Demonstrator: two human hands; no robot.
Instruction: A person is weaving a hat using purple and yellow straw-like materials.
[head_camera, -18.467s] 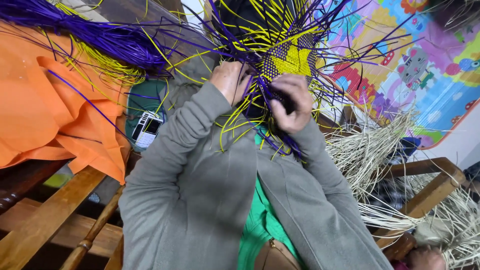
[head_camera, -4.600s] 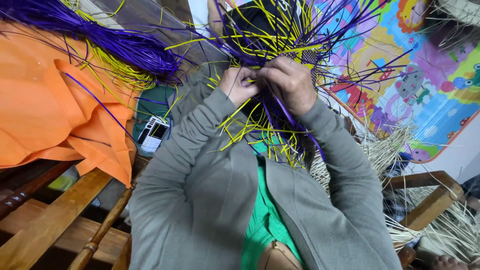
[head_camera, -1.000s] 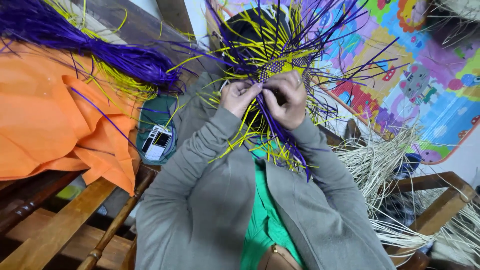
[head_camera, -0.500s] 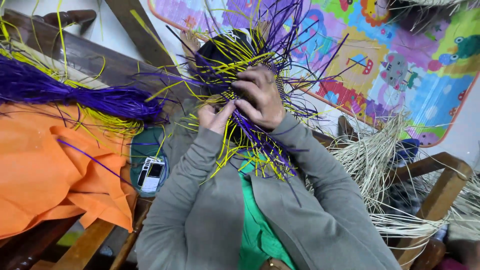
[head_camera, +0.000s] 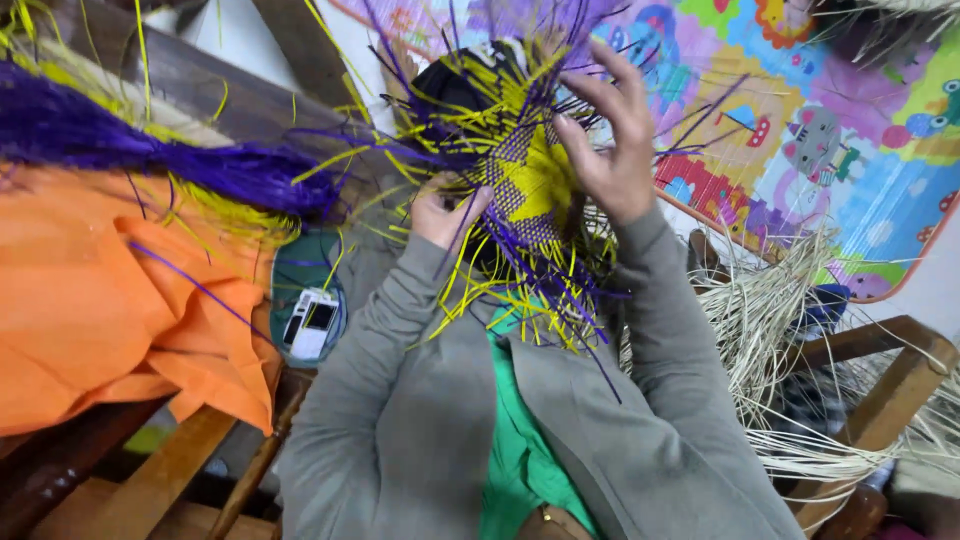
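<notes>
Nearest the camera, grey jacket sleeves (head_camera: 400, 420) over a green shirt (head_camera: 515, 450) are seen, both arms raised toward the work. Between the two hands a partly woven piece of purple and yellow flat strips (head_camera: 525, 185) is held up in the air; its middle is a tight checked weave with a solid yellow patch, and from every edge loose purple and yellow strands stick out, the lower ones hanging down over the shirt.

The left hand (head_camera: 445, 210) is closed on the piece's lower left edge, fingers curled around the strips. The right hand (head_camera: 610, 150) is laid against the piece's right edge, the palm and thumb pressed to the weave while the fingers are spread and lifted; a firm grip cannot be made out.

To the left, an orange cloth (head_camera: 90, 300) is draped over a wooden frame (head_camera: 160, 480), with a small white phone (head_camera: 310, 322) beside it and a bundle of purple fibres (head_camera: 150, 150) above. To the right, pale straw (head_camera: 780, 340) is heaped by a wooden chair (head_camera: 880, 370). Farthest, a colourful patterned play mat (head_camera: 820, 120) is seen.
</notes>
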